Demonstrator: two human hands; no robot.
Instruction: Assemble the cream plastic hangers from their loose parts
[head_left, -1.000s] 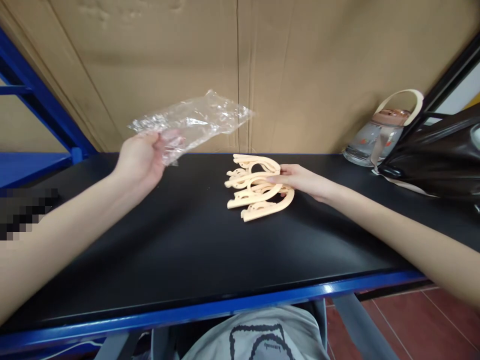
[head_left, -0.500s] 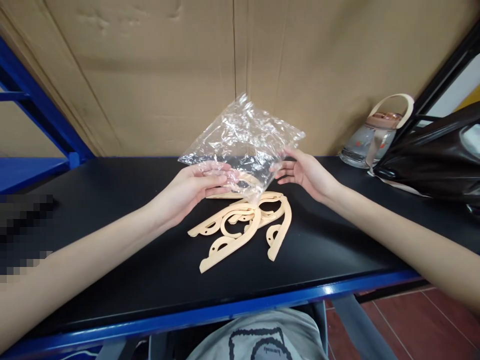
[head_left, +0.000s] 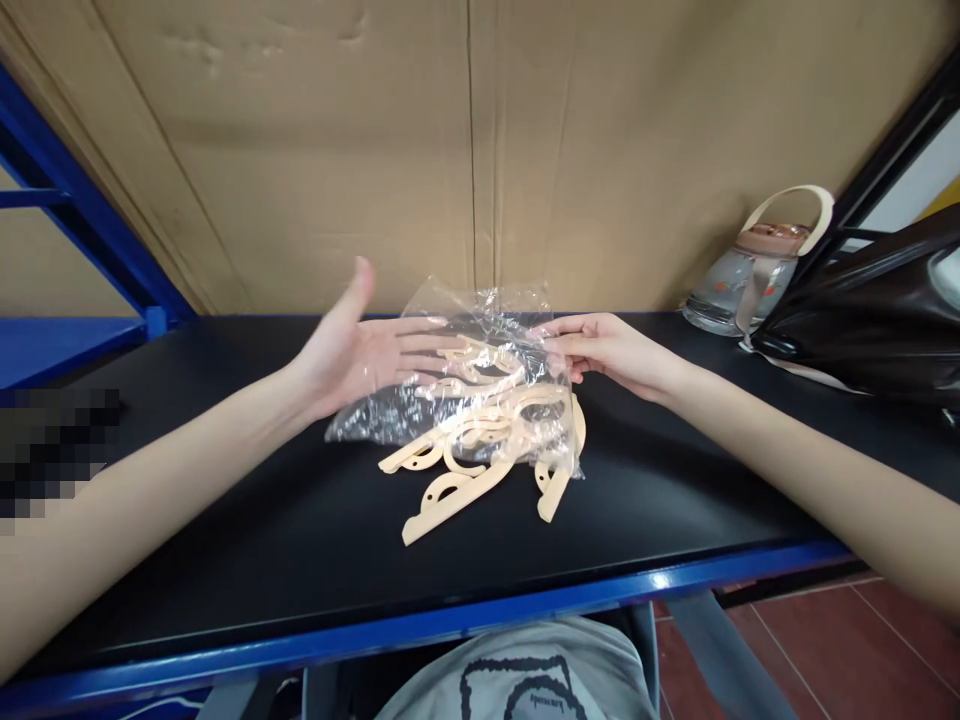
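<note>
A clear plastic bag (head_left: pixel 480 385) lies draped over a pile of cream-coloured curved plastic pieces (head_left: pixel 469 470) on the black tabletop (head_left: pixel 300 520). My left hand (head_left: pixel 360 350) is open, palm turned inward with fingers stretched out, and its fingertips reach under or into the bag's left part. My right hand (head_left: pixel 600 345) pinches the bag's upper right edge. The lower ends of the plastic pieces stick out from under the bag toward me.
A clear water bottle with a cream handle (head_left: pixel 757 265) and a dark shiny bag (head_left: pixel 862 310) stand at the back right. Brown cardboard (head_left: pixel 480 140) forms the back wall. A blue rack frame (head_left: pixel 67 230) runs at the left, and the table's blue front edge (head_left: pixel 450 620) lies close to me.
The bag has come down from the air onto the plastic pieces. My left hand let go and opened flat; my right hand took hold of the bag's right edge.
</note>
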